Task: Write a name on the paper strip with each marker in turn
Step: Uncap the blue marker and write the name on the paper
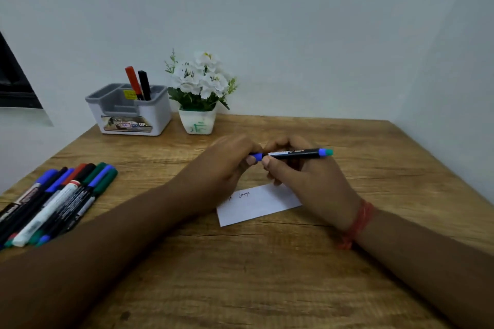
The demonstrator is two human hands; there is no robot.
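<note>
Marker [291, 153] held level above paper strip [258, 203] | left hand [227, 163] pinches blue cap, right hand [302, 171] curls round barrel | light, stiff, slick plastic, I judge; grip mid-barrel | strip thin, likely slides on table [267, 275]; one name written.

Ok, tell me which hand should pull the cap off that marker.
Left. The left hand already pinches the blue cap; the right hand grips the marker barrel above the paper.
</note>
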